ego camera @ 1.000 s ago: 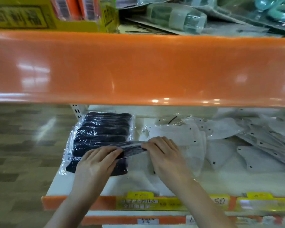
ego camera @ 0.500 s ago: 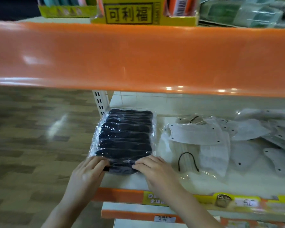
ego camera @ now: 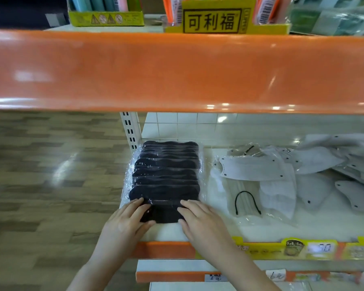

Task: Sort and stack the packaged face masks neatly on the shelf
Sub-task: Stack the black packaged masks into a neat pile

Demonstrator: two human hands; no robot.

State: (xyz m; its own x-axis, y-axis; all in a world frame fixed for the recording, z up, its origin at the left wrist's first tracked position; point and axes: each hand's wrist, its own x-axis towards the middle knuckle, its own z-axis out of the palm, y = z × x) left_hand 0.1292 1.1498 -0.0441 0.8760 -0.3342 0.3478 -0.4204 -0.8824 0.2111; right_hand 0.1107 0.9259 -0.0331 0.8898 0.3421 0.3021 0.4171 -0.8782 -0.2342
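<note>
A row of black face masks in clear crinkled plastic sleeves (ego camera: 165, 175) is laid overlapping at the left end of the white shelf (ego camera: 328, 225), beside loose white packaged masks (ego camera: 254, 168). The nearest black packet is pressed flat by the left hand (ego camera: 125, 224) and the right hand (ego camera: 200, 220), fingers spread straight; nothing is pinched. The packets are judged light, limp and slippery, best taken by their side edges. "可利福" is read on the yellow display box (ego camera: 213, 21) above; the price tags are blurred.

glossy orange shelf edge (ego camera: 176, 72), crinkly clear plastic over matt black masks (ego camera: 166, 175), soft white cloth-like masks (ego camera: 252, 168) beside them, shiny wood-look floor (ego camera: 50, 164).
</note>
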